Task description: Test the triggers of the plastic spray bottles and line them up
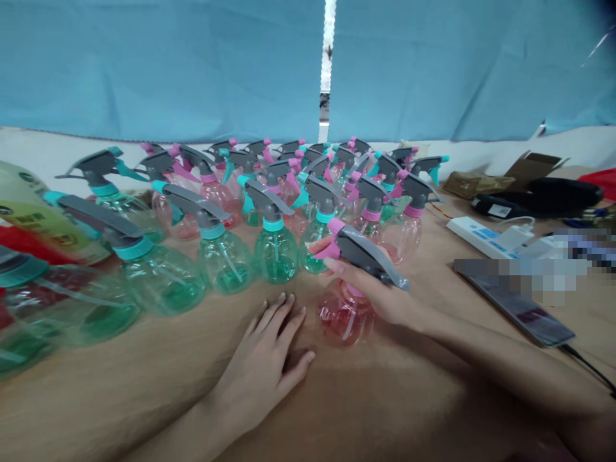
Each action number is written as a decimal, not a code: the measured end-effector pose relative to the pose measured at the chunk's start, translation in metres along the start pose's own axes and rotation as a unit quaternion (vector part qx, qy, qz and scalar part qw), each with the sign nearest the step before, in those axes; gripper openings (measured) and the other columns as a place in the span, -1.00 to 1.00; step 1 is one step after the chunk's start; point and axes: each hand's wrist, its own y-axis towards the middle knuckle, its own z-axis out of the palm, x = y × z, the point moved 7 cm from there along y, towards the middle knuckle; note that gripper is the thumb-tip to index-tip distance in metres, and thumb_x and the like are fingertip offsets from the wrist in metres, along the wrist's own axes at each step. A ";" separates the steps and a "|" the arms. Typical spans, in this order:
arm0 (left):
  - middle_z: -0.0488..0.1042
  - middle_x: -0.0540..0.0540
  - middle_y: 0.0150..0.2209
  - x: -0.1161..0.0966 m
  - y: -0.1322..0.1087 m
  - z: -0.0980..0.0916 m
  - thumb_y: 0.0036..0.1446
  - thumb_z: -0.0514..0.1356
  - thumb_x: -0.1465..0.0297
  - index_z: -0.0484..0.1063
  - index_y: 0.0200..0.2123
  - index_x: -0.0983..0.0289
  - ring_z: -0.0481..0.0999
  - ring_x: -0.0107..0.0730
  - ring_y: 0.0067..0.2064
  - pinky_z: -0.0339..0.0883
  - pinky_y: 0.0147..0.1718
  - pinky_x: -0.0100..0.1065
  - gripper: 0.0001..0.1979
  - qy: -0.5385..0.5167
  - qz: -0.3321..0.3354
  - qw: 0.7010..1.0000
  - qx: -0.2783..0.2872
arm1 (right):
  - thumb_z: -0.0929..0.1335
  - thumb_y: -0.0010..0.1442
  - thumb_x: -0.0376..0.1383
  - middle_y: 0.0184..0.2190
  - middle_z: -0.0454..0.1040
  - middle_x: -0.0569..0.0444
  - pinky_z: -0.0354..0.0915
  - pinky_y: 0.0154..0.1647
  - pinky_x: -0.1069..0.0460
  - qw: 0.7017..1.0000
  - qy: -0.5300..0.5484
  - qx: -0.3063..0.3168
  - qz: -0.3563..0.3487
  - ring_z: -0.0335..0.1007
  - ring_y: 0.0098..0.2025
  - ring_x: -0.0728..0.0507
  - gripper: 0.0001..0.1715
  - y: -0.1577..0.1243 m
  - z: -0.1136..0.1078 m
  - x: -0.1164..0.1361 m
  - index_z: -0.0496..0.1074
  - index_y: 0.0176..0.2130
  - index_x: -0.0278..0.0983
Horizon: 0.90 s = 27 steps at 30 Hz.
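Note:
My right hand [380, 292] is wrapped round the grey spray head of a pink spray bottle [344, 317] that stands on the tan table [144, 385]. The nozzle tip of that head is pink and points left. My left hand [269, 359] lies flat on the table just left of the bottle, fingers stretched out and holding nothing. Behind both hands stand several green and pink spray bottles with grey trigger heads, the nearest a green bottle [275, 250].
More green bottles [161, 276] crowd the left side, beside a green-labelled package [38, 221]. On the right lie a white power strip [486, 234], a dark flat device [520, 308], a black pouch [553, 192] and cardboard. A blue cloth [192, 64] hangs behind.

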 end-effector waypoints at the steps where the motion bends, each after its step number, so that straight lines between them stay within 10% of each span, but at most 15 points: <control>1: 0.21 0.30 0.26 0.000 0.000 0.000 0.31 0.02 0.13 0.26 0.19 0.36 0.21 0.01 0.26 0.16 0.15 0.04 -0.47 0.000 -0.001 1.000 0.000 | 0.35 0.22 -0.22 -0.38 0.37 0.17 0.21 -0.36 0.06 1.000 -0.002 -0.001 0.001 0.21 -0.42 0.01 -0.78 0.000 0.000 0.000 0.43 -0.11 -0.18; 27: 0.23 0.29 0.26 0.000 0.000 0.001 0.32 0.01 0.13 0.26 0.20 0.34 0.20 -0.02 0.27 0.14 0.17 0.03 -0.48 0.001 0.000 1.000 0.003 | 0.30 0.25 -0.11 -0.46 0.23 0.17 0.21 -0.34 0.02 0.997 -0.071 0.009 -0.006 0.17 -0.42 -0.05 -0.83 0.003 0.001 0.007 0.35 -0.26 -0.14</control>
